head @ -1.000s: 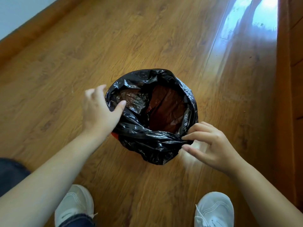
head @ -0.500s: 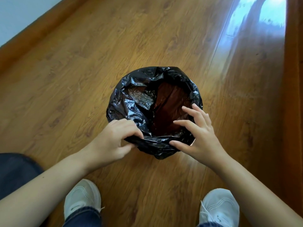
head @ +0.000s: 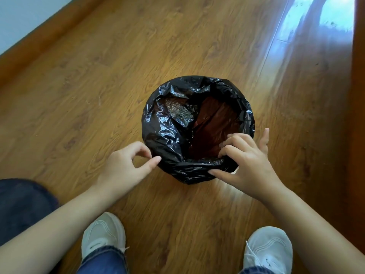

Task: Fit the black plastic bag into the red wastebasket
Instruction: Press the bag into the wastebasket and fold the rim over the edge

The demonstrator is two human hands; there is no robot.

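The black plastic bag [head: 166, 133] lines a round wastebasket on the floor, its edge folded over the rim all round. The basket's red only shows dimly through the thin film inside [head: 217, 123]; its outer wall is hidden. My right hand [head: 246, 161] pinches the near rim of the bag, thumb outside and fingers curled inside. My left hand [head: 130, 165] hovers just left of the near rim, fingers apart, thumb tip at the bag's edge, holding nothing.
Wooden floor [head: 98, 86] all around, with a bright window glare at the top right. A wooden skirting board [head: 39, 42] runs along the far left wall. My two white shoes [head: 102, 236] [head: 268, 248] stand just below the basket.
My left hand has let go of the near rim and drawn back to the left. My right hand has closed its fingers onto the near right rim.
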